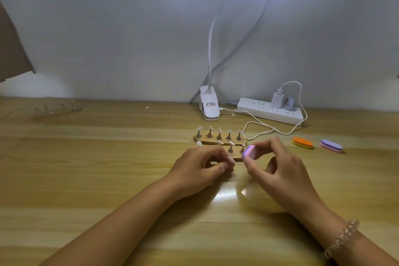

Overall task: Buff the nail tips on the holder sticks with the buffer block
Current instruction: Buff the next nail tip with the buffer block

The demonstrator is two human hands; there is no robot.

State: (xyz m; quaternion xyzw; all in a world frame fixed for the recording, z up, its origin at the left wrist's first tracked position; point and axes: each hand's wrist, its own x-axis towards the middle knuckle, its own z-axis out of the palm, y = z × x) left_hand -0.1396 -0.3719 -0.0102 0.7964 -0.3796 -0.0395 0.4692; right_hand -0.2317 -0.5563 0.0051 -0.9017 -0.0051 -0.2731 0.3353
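The person's left hand rests low on the wooden table, its fingers curled in and pinching a holder stick, which is mostly hidden; a pale nail tip pokes out at the fingertips. The right hand is just beside it, thumb and fingers pinching a small pink and purple buffer block. The block's rounded end points at that nail tip and sits very near it, though I cannot tell if the two touch. Right behind the hands lies a wooden base with two sticks standing in it, partly covered by the left hand. Just beyond that is a second base carrying a row of five sticks, each topped with a clear nail tip. To the right lie an orange buffer and a purple buffer, near each other but apart. Against the back wall a clip lamp is lit, next to a white power strip with a charger plugged in and a white cable looping over the table. Far off to the left is another stick rack. A beaded bracelet circles the right wrist.
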